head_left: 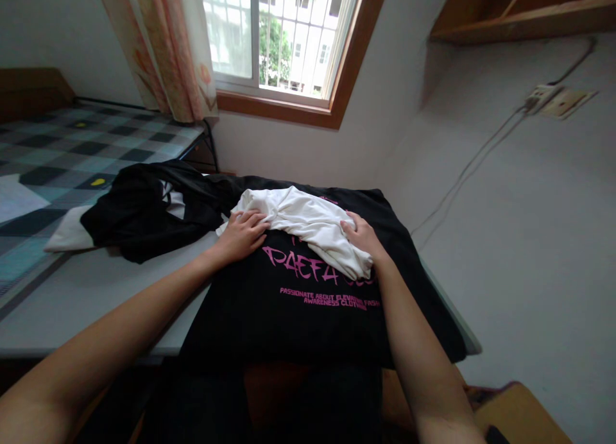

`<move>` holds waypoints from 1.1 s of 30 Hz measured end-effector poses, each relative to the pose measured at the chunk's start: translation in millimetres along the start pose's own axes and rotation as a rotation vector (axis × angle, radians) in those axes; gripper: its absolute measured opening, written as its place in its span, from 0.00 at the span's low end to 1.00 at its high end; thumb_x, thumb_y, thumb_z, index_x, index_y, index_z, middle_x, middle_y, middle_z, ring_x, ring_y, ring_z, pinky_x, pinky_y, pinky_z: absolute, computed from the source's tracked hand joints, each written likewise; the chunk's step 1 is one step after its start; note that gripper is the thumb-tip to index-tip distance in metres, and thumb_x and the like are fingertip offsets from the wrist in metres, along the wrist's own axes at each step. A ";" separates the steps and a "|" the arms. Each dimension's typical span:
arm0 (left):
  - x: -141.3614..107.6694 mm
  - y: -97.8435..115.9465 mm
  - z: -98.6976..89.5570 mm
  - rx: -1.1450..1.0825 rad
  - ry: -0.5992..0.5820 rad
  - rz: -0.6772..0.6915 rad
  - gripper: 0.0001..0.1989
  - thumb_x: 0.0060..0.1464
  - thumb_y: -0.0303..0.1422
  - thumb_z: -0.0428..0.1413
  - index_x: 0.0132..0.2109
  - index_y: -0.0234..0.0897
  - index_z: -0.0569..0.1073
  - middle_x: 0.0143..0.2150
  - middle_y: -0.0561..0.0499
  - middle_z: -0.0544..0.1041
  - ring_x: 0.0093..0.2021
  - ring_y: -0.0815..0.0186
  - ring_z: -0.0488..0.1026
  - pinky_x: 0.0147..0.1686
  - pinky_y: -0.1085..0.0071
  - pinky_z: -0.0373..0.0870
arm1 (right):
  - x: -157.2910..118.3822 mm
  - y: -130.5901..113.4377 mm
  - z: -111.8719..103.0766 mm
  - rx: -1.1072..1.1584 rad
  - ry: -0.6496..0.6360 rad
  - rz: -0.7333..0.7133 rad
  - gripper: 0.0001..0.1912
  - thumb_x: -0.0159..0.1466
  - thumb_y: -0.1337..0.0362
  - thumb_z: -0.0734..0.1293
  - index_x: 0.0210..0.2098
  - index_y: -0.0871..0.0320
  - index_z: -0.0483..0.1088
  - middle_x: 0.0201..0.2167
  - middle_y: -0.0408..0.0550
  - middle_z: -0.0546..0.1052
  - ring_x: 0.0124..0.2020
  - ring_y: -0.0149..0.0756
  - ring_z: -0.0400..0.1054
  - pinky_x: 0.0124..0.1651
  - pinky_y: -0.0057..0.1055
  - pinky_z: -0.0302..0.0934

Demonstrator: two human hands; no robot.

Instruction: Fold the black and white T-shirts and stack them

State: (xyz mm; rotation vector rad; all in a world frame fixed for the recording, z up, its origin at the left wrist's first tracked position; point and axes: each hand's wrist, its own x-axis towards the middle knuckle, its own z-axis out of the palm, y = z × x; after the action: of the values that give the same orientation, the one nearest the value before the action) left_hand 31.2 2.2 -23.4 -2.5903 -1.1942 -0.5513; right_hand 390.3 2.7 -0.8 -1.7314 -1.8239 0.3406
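A crumpled white garment (pixel 301 212) lies bunched in a band across a black garment (pixel 298 332) with pink lettering, spread over the table. My left hand (pixel 244 232) rests on the left end of the white cloth, its fingers laid out over the fabric. On the right end, my right hand (pixel 363 235) touches the same cloth with thumb and forefinger apart; its other fingers are mostly hidden. The kind of white garment cannot be made out. Its lower right end covers part of the pink print.
A heaped black garment (pixel 154 206) with a white print lies to the left, beside a checked bed (pixel 129 136). White table surface (pixel 110 296) shows at front left. A wall bounds the right side, with cables (pixel 462 171) hanging from a socket (pixel 553 101). A window stands ahead.
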 end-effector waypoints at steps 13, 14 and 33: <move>0.6 0.9 -1.6 -0.013 0.011 0.004 0.14 0.66 0.36 0.51 0.54 0.40 0.75 0.60 0.43 0.73 0.62 0.50 0.65 0.58 0.50 0.57 | 0.2 0.9 -0.1 0.010 -0.003 -0.016 0.26 0.67 0.55 0.61 0.61 0.60 0.68 0.62 0.60 0.70 0.63 0.51 0.64 0.65 0.48 0.57; 0.6 0.9 -1.6 -0.016 0.010 0.002 0.14 0.65 0.36 0.51 0.54 0.40 0.75 0.60 0.43 0.73 0.62 0.50 0.65 0.59 0.50 0.57 | 0.3 1.5 0.1 0.009 -0.002 -0.019 0.26 0.67 0.54 0.61 0.61 0.60 0.68 0.62 0.59 0.70 0.63 0.51 0.64 0.65 0.47 0.57; 0.8 0.7 0.0 -0.035 0.003 -0.017 0.14 0.65 0.36 0.51 0.54 0.42 0.75 0.60 0.44 0.73 0.63 0.50 0.65 0.60 0.49 0.55 | 0.9 0.6 0.0 0.002 -0.002 0.016 0.28 0.66 0.54 0.62 0.61 0.61 0.67 0.62 0.61 0.70 0.63 0.50 0.64 0.65 0.47 0.57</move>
State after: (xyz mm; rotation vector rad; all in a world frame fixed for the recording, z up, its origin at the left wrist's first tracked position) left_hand 32.1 2.3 -23.1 -2.6095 -1.2173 -0.5846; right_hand 390.8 3.6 -0.9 -1.7459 -1.8113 0.3499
